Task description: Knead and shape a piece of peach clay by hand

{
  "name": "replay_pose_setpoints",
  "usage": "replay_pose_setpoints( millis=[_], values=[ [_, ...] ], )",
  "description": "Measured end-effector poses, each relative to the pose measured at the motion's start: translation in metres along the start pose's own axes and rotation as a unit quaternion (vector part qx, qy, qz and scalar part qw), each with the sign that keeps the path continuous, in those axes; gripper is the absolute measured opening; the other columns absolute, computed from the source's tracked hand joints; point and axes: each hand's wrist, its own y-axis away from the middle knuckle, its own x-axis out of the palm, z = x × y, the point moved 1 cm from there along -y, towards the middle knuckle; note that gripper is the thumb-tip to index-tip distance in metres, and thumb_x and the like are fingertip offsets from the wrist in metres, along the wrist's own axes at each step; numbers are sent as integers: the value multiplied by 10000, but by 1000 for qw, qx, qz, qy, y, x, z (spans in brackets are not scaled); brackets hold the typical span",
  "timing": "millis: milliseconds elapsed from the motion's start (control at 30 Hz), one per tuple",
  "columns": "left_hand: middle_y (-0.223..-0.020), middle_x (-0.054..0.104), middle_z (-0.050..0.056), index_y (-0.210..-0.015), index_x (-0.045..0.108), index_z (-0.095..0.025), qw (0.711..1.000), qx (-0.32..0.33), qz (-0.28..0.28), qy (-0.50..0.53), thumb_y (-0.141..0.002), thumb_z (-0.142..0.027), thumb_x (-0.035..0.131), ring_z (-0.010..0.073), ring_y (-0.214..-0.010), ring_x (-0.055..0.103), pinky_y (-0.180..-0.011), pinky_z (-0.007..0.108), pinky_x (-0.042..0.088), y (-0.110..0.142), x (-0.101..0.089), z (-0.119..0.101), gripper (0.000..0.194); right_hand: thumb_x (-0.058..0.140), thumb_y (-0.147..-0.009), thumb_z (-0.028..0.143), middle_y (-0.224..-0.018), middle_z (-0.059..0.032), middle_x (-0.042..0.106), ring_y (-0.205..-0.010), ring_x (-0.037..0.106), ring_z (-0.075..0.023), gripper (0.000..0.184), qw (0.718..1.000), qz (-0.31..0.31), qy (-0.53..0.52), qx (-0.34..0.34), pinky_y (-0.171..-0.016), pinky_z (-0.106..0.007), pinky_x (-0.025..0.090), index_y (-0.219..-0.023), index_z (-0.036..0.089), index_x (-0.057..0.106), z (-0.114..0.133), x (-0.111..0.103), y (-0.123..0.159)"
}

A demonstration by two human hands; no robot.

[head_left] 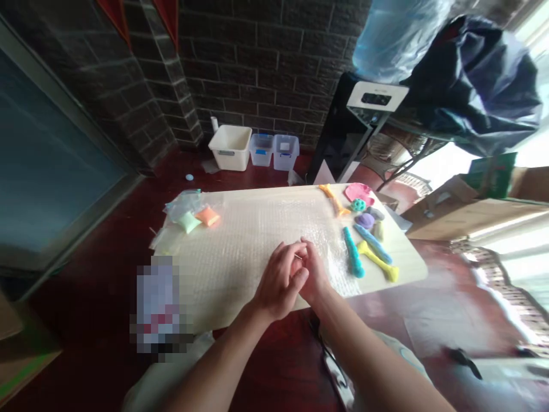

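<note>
Two bare hands meet over the near edge of a table [409, 264]. The left hand [278, 281] and the right hand [314, 272] are cupped together, fingers curled and tips meeting; whether anything is enclosed between the palms cannot be told. Beneath them one bubble sheet [257, 226] lies flat on the tabletop, its long axis running left to right; contact between hands and sheet cannot be judged.

Just beside the right hand, near the sheet's right edge, one teal stick [353, 253] lies with its long axis slanting from far left to near right, its knobbed end toward the wearer. One blue stick [374, 243] and two bones, yellow [378, 261] and orange [334, 201], slant likewise, the orange one farther off.

Also at right: one pink piece [358, 192], one teal ball [358, 204] and three lumps, namely purple [365, 221], grey [376, 213] and olive [379, 231]. At far left, two packets, green [187, 222] and orange [208, 216], lie beside clear plastic [183, 203]. Three bins stand on the floor beyond: one white [229, 161], two clear [261, 161].
</note>
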Motion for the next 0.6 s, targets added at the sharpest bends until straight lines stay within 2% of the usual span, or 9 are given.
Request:
replay_pose_setpoints(
  millis=[100,167,233,300,367,433,467,533,600],
  values=[
    [-1312,695,89,-1151,748,-247,985,-51,-143,87,-943,-395,678,302,-1308,587,-1155,372,413,-4,0,5,265,672,-847,668,-530,12,563,-425,533,-141,510,999,-22,11,-39,-419,-263,434,-695,181,655,7,-1,0],
    [-1272,690,99,-1100,726,-222,953,-136,-204,177,-990,-419,589,282,-1239,618,-1041,375,500,-8,1,9,264,648,-890,650,-529,21,550,-427,514,-132,504,994,-35,29,-95,-420,-255,410,-711,179,672,12,-1,5],
    [-1158,704,115,-1037,709,-190,903,-247,-201,288,-1006,-480,529,263,-1082,670,-895,367,557,-10,4,11,343,592,-957,638,-594,2,603,-510,575,-148,504,974,-34,111,-196,-507,-268,474,-769,184,703,16,1,15],
    [-1058,715,128,-992,712,-167,854,-319,-168,376,-995,-565,510,255,-973,693,-841,367,571,-10,8,11,447,485,-1029,632,-813,-58,735,-757,708,-215,517,920,12,250,-300,-723,-341,575,-943,198,752,14,4,26],
    [-1042,733,153,-1003,732,-146,830,-330,-154,422,-975,-627,512,273,-977,715,-882,389,579,-10,9,12,530,373,-1068,637,-1195,-117,768,-1144,712,-308,568,852,99,372,-354,-1012,-473,550,-1233,221,724,7,7,36],
    [-1080,753,179,-1036,753,-122,829,-312,-180,428,-964,-650,519,295,-1026,731,-950,414,576,-13,5,17,582,302,-1082,638,-1487,-134,643,-1435,549,-351,632,796,179,437,-378,-1199,-565,413,-1468,230,592,-2,9,43],
    [-1072,763,180,-1024,761,-114,830,-303,-203,421,-962,-645,532,294,-1020,740,-967,418,576,-14,2,19,582,282,-1084,637,-1559,-133,586,-1504,478,-350,653,780,205,447,-387,-1239,-580,366,-1532,230,529,-6,10,45],
    [-982,778,155,-947,766,-112,838,-287,-234,400,-971,-593,568,264,-931,758,-952,406,588,-18,-4,23,521,260,-1088,625,-1593,-130,552,-1534,445,-338,658,773,216,436,-406,-1258,-582,353,-1566,232,483,-8,9,47],
    [-897,777,130,-887,764,-109,854,-273,-230,379,-989,-523,585,227,-833,756,-909,382,601,-22,-7,22,462,254,-1092,597,-1575,-135,562,-1502,488,-335,627,778,157,417,-443,-1241,-589,383,-1542,236,498,-2,6,47]
  ],
)
